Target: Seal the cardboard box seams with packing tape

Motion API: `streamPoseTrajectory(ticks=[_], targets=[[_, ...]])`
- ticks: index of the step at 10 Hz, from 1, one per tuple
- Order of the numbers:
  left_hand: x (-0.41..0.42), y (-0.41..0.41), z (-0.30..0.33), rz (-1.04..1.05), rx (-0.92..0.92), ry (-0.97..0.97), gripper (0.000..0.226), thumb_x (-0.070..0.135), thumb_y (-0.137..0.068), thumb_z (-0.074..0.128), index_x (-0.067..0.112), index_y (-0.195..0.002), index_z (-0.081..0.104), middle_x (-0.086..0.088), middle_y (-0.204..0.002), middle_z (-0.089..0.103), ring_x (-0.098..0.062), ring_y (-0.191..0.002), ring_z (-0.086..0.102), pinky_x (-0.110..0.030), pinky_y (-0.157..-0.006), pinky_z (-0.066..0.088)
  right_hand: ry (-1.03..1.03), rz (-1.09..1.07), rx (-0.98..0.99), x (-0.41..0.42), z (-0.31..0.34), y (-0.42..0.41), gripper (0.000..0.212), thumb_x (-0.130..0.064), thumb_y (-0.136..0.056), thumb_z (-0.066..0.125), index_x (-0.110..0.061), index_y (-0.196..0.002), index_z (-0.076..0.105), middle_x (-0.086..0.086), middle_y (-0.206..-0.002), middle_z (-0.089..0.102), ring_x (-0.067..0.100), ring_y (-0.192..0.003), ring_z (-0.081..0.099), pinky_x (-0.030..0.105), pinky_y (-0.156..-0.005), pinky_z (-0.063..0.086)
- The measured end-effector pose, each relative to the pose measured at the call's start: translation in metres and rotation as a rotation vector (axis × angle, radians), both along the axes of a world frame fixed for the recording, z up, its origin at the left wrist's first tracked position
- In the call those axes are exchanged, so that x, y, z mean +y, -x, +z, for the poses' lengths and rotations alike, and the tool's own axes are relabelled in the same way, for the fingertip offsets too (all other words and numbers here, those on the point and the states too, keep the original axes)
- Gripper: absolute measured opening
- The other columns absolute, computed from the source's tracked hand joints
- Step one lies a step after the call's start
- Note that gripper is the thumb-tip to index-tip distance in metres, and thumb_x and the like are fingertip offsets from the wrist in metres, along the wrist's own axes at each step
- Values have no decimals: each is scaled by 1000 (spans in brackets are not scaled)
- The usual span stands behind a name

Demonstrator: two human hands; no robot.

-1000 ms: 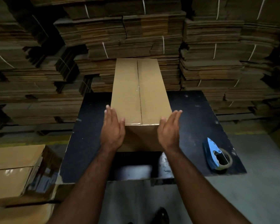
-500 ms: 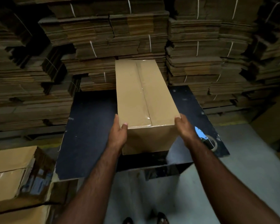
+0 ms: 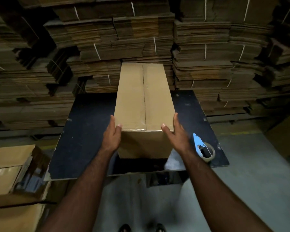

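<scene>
On the black table [image 3: 84, 134], centre: cardboard box [image 3: 144, 97], long axis running straight away from the person toward the stacks. Near end overhangs or sits close to the table's near edge; can't tell which. Centre seam [image 3: 144, 97] along the top, lengthwise, glossy clear tape [image 3: 143, 96] already over it end to end by the look of the sheen, folding down at the near edge. Top seam judged done; other faces not visible.

Left hand [image 3: 111, 136] on the near left corner, thumb over the top edge, fingers flat along the left side wall. Right hand [image 3: 176, 133] mirrors it on the near right corner, thumb on top, fingers extended beside the right wall, maybe only just touching. Both hands flat and clamping from the sides, not curled round anything. Box squarely between the two hands, equally near to both.

Tape dispenser [image 3: 203, 148], blue handle with roll, lying on the table just right of the right wrist, free, untouched. Nearer the right hand by far.

Likely step: turning or lifting the box to reach an unsealed face; long axis means a swing needs room on the table.

Around: flat cardboard bundles [image 3: 208, 64] behind, tied with white string. Other boxes [image 3: 8, 168] at lower left. Concrete floor [image 3: 251, 190], shoes at the bottom edge.
</scene>
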State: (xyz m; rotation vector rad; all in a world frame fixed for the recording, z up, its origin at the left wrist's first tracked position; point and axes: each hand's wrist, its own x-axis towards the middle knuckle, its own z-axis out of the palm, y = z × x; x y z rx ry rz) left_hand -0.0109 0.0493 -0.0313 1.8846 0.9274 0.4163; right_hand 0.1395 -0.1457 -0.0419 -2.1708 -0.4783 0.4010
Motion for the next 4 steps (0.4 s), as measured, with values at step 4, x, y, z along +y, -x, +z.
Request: streamPoseTrajectory(ticks=[4], targets=[[-21, -7, 8, -22, 68, -397, 59, 26, -104, 44, -2, -152, 24, -20, -161, 19, -32, -151, 13, -41, -121, 13, 176, 82, -349, -8, 21, -10, 74, -52, -101, 37, -13, -158, 10, 8, -165, 12, 22, -151, 10, 46, -117, 19]])
